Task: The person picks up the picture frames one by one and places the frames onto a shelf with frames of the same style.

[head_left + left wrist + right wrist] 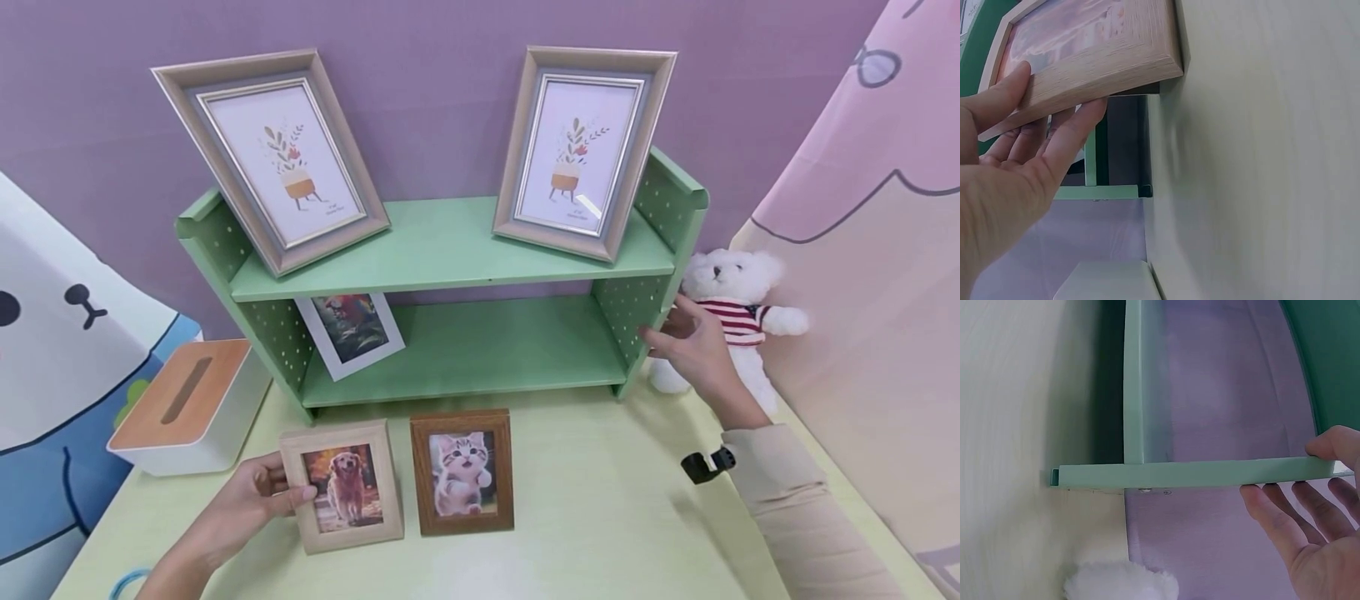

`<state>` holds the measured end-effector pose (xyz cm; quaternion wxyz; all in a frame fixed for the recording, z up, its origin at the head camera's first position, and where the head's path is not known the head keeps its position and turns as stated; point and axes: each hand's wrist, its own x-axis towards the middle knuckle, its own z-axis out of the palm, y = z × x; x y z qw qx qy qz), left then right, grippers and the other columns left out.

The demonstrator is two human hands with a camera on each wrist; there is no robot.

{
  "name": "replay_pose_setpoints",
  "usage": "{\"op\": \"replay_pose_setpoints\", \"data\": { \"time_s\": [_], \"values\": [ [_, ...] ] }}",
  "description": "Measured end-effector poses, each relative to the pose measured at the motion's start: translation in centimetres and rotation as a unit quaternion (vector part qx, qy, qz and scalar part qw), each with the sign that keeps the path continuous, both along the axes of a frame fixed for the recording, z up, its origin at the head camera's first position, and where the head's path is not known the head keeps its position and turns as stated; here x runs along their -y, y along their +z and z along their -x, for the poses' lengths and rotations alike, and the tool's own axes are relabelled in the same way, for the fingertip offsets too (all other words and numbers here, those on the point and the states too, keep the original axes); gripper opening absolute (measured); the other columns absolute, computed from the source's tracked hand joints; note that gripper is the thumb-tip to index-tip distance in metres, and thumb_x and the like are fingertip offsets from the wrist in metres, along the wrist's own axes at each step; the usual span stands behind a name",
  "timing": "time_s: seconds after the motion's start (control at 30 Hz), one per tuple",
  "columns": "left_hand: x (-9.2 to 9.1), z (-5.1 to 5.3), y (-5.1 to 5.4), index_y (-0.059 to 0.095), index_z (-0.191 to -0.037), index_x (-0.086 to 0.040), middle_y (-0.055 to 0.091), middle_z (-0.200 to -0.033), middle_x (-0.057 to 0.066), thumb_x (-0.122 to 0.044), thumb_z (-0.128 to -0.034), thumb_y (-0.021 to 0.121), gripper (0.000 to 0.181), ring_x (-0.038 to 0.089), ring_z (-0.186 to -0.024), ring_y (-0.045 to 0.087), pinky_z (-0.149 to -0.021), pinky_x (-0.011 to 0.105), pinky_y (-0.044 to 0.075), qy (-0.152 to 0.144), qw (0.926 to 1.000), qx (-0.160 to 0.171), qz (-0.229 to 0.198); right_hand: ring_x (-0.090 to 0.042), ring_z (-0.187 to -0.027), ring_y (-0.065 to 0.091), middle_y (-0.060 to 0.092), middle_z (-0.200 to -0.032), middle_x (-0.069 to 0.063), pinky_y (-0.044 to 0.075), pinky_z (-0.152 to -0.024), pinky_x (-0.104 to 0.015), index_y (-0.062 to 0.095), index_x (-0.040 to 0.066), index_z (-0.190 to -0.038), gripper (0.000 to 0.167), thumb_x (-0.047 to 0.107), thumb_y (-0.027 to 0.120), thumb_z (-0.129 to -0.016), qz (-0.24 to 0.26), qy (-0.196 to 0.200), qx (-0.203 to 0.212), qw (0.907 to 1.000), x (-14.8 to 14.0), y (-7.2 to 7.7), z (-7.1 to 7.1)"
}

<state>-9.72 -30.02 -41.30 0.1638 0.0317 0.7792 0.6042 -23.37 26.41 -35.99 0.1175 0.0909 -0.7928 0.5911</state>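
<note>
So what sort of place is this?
Likely a child's room, or a set dressed as one: there's a teddy, a cartoon backdrop and a green shelf with framed pictures.

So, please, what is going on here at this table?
A person's left hand holds the light wooden dog-picture frame by its left edge, beside the darker cat-picture frame. The right hand grips the right side of the green shelf. A white-bordered frame is inside, at the left.
</note>
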Motion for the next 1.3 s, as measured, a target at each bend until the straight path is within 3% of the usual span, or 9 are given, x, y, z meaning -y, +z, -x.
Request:
{"op": "replay_pose_setpoints", "data": {
  "time_s": [0.27, 0.43, 0.97, 1.3],
  "values": [
    [0.0, 0.1, 0.0, 0.043, -0.135, 0.02, 0.068, -0.112, 0.015, -0.009, -0.0926, 0.07, 0.058, 0.018, -0.094, 0.066, -0.079, 0.034, 0.058, 0.0, 1.0, 0.003, 0.006, -0.002, -0.095, 0.063, 0.058, -0.126, -0.028, 0.06, -0.069, -0.032, 0.042, 0.004, -0.15, 0.065, 0.0, 0.067, -0.09, -0.011, -0.014, 0.01, 0.9998, -0.1, 0.0, -0.2],
    [0.0, 0.3, 0.4, 0.045, -0.132, 0.021, 0.068, -0.111, 0.017, -0.007, -0.0931, 0.068, 0.053, 0.018, -0.093, 0.067, -0.079, 0.034, 0.059, -0.01, 0.9997, -0.019, 0.013, -0.002, -0.097, 0.062, 0.057, -0.125, -0.027, 0.06, -0.071, -0.033, 0.041, 0.005, -0.151, 0.066, 0.002, 0.067, -0.091, -0.017, -0.022, 0.024, 0.9993, 0.0, 0.3, -0.4],
    [-0.1, 1.8, 3.6, 0.047, -0.135, 0.016, 0.066, -0.115, 0.02, -0.01, -0.0948, 0.068, 0.053, 0.017, -0.094, 0.067, -0.079, 0.033, 0.059, 0.025, 0.9965, -0.047, 0.065, 0.002, -0.094, 0.062, 0.057, -0.124, -0.028, 0.06, -0.07, -0.03, 0.042, 0.003, -0.15, 0.064, 0.001, 0.067, -0.092, -0.022, -0.016, 0.021, 0.9994, 0.1, 0.3, -0.6],
    [-0.5, 2.9, 5.6, 0.05, -0.133, 0.015, 0.067, -0.112, 0.021, -0.008, -0.0961, 0.066, 0.046, 0.018, -0.092, 0.069, -0.077, 0.034, 0.059, 0.022, 0.9925, -0.101, 0.066, 0.002, -0.094, 0.062, 0.057, -0.127, -0.03, 0.06, -0.07, -0.03, 0.041, 0.004, -0.151, 0.065, 0.0, 0.067, -0.091, -0.024, -0.016, 0.019, 0.9994, 0.0, 0.1, -0.5]
  ]
}}
